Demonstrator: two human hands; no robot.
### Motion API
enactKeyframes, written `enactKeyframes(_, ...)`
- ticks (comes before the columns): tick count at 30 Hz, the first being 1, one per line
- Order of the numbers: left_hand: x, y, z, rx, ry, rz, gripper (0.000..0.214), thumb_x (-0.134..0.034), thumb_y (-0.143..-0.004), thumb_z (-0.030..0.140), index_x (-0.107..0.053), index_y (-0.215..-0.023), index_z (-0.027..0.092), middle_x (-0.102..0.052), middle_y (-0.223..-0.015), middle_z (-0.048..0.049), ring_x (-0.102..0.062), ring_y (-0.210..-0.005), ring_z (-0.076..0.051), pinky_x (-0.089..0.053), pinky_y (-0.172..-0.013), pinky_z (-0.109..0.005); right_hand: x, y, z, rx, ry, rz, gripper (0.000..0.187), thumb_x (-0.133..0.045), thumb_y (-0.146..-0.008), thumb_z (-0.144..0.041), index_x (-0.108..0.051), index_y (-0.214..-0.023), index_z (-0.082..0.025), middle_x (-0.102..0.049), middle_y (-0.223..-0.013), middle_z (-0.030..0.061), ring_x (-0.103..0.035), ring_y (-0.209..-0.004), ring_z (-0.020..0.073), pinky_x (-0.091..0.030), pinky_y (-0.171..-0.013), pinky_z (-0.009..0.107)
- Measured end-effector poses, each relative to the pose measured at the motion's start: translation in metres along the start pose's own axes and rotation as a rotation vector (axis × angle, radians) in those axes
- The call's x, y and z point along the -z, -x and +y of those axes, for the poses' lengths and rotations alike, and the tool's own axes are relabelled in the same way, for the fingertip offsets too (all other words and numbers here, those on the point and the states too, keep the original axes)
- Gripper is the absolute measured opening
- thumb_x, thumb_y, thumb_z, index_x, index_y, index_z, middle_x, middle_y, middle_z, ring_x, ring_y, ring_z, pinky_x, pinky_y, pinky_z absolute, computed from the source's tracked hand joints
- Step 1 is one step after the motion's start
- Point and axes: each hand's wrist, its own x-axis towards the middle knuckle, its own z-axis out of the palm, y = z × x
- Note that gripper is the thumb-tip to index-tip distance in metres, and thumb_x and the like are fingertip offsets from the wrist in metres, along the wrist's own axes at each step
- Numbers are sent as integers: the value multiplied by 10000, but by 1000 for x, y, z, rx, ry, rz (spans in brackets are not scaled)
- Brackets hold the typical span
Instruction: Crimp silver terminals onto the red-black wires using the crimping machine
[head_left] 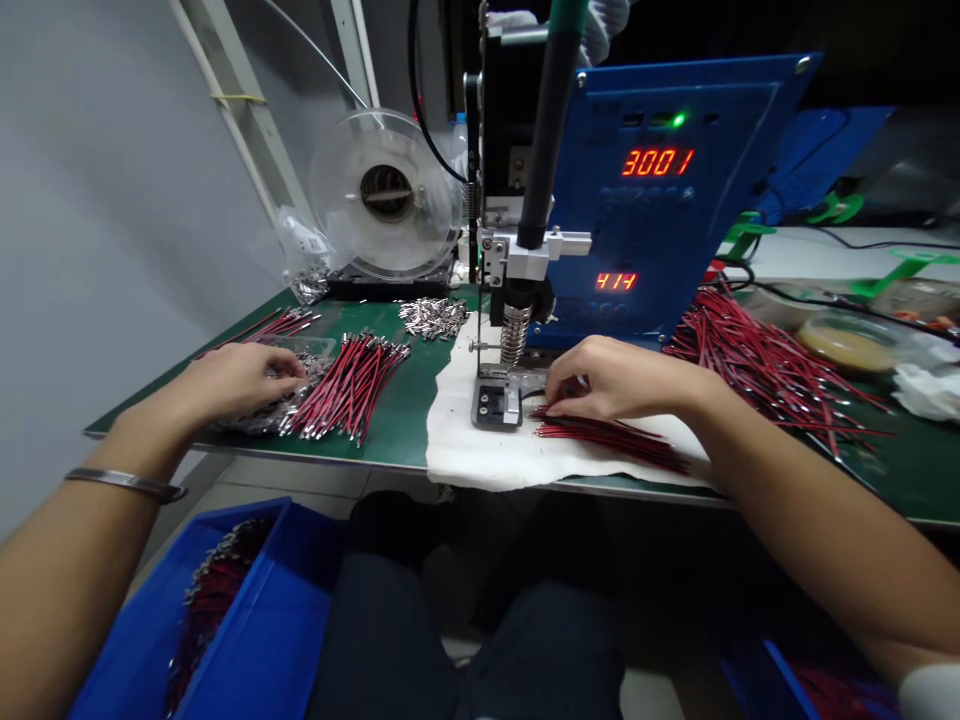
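My left hand (244,382) reaches into a clear plastic tray (311,347) of small metal parts at the left, its thumb and fingers curled together. What lies between those fingertips is hidden. Beside it lies a bundle of red-and-black wires (349,385) with metal ends. My right hand (604,380) pinches a red-and-black wire (534,394) just right of a small black fixture (496,405) under the soldering machine's spring-wrapped tip (515,335). More red-and-black wires (615,440) lie on white paper (480,455) beneath that hand.
A blue control box (660,230) with lit red digits stands behind. Loose metal connectors (433,318) are piled near a clear spool (386,200). A large heap of wires (765,365) lies at right. Below the table edge is a blue bin (289,590) with wires inside.
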Motion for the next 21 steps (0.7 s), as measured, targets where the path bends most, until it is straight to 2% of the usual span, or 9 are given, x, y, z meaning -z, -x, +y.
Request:
enactKeyframes(3, -5, -1, 3, -53, 47, 83, 59, -749, -657, 222, -700, -689, 212, -578, -622, 27, -389, -617, -149, -185, -631, -229, 2, 1, -1, -4, -80, -11, 165, -608, -810, -298, -712, -819, -170, -691, -760, 28, -593, -643, 119, -405, -585, 223)
enactKeyframes(5, -7, 0, 6, -76, 28, 109, 80, -749, -674, 185, -674, -658, 208, -566, -657, 29, -371, -631, -145, -152, -615, -226, 2, 1, 0, -4, -114, -15, 188, -600, -818, -317, -699, -815, -157, -686, -763, 34, -596, -649, 120, -420, -588, 222)
enactKeyframes(8, -6, 2, 5, -103, -43, 136, 97, -736, -715, 203, -654, -662, 196, -589, -735, 18, -394, -656, -148, -137, -601, -220, 1, 1, 2, -4, -115, 2, 207, -597, -825, -339, -689, -818, -154, -679, -767, 36, -591, -647, 119, -427, -588, 223)
enactKeyframes(12, -2, 5, 2, -49, -159, 260, 59, -692, -775, 267, -681, -786, 210, -622, -760, 15, -447, -649, -157, -184, -629, -208, 0, -1, 3, 8, -89, 17, 198, -602, -825, -335, -693, -821, -159, -679, -763, 27, -584, -640, 111, -420, -592, 220)
enactKeyframes(16, -1, 6, 3, 49, -112, 276, 139, -684, -777, 352, -701, -849, 235, -560, -599, 27, -443, -579, -168, -237, -628, -224, 0, -1, 1, 4, -77, -4, 206, -596, -834, -340, -697, -813, -162, -683, -753, 24, -587, -633, 108, -411, -581, 219)
enactKeyframes(19, 1, 11, 5, 36, -41, 319, 120, -691, -768, 350, -708, -805, 237, -542, -554, 31, -426, -540, -154, -238, -588, -229, 0, -2, 1, -1, -96, 2, 216, -598, -837, -352, -697, -814, -161, -681, -744, 22, -592, -628, 107, -416, -572, 217)
enactKeyframes(21, 4, 17, 9, 19, 36, 393, 98, -689, -767, 328, -714, -781, 235, -545, -538, 35, -435, -536, -139, -252, -577, -229, -1, -2, 2, 1, -134, 4, 226, -609, -833, -365, -698, -810, -159, -682, -740, 21, -601, -632, 109, -429, -573, 214)
